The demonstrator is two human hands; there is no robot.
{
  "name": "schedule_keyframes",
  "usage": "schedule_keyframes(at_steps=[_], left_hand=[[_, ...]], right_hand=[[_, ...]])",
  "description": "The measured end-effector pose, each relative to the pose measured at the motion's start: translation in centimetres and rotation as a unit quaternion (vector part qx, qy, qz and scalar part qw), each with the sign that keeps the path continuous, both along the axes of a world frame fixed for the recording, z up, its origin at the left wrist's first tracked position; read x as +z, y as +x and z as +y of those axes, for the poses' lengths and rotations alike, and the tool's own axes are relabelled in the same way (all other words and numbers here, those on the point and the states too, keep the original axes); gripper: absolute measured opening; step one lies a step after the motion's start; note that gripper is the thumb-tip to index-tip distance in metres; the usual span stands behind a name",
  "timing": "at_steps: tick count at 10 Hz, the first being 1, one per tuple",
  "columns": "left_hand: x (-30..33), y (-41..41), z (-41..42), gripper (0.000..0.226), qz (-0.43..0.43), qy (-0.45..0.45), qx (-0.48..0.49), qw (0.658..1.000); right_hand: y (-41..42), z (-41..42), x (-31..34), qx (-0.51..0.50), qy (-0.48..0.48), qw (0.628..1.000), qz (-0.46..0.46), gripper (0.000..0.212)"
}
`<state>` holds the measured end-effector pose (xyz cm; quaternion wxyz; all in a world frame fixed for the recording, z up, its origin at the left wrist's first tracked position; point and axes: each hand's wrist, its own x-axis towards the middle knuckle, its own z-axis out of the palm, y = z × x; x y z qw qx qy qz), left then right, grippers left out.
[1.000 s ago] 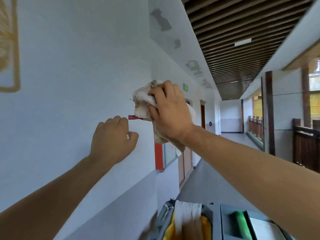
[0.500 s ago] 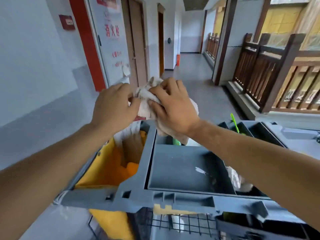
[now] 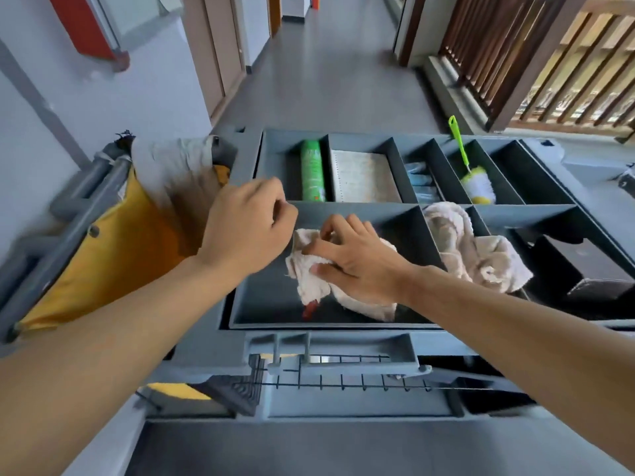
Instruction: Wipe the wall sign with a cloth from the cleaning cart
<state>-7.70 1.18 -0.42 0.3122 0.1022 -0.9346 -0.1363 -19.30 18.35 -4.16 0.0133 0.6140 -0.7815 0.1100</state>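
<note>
Down in the cleaning cart's big front compartment lay the cloth, and the right hand pressed on it, fingers spread, thumb tucked against its edge. Just beside it, the left hand hovered loosely curled, holding nothing; another crumpled cloth sat in the neighbouring compartment.

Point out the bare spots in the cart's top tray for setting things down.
Free: the far right compartment beyond the brush, and the big compartment's near-left floor beside the cloth under the right hand. Crowded: spray can, towel.
</note>
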Motion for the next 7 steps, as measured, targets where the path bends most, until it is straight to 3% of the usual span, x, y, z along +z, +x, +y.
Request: schedule_keyframes(at_steps=[2, 4, 6, 7], left_hand=[[-4.0, -0.3, -2.1, 0.02, -0.046, -0.035, -0.027, 0.998], [-6.2, 0.1, -2.2, 0.018, -0.114, -0.069, -0.059, 0.989], [-4.0, 0.4, -1.6, 0.016, -0.102, -0.031, -0.051, 0.993], [-1.4, 0.3, -1.4, 0.017, -0.089, -0.023, 0.0, 0.996]], right_hand=[[-0.4, -3.2, -4.0, -0.019, 0.043, 0.999, 0.002, 0.037], [0.2, -3.5, -5.9, -0.031, 0.066, 0.997, 0.009, 0.061], [-0.1, -3.3, -3.1, -0.046, -0.009, 0.998, -0.043, 0.062], [-0.2, -4.4, -0.3, -0.055, -0.039, 0.998, -0.003, 0.056]])
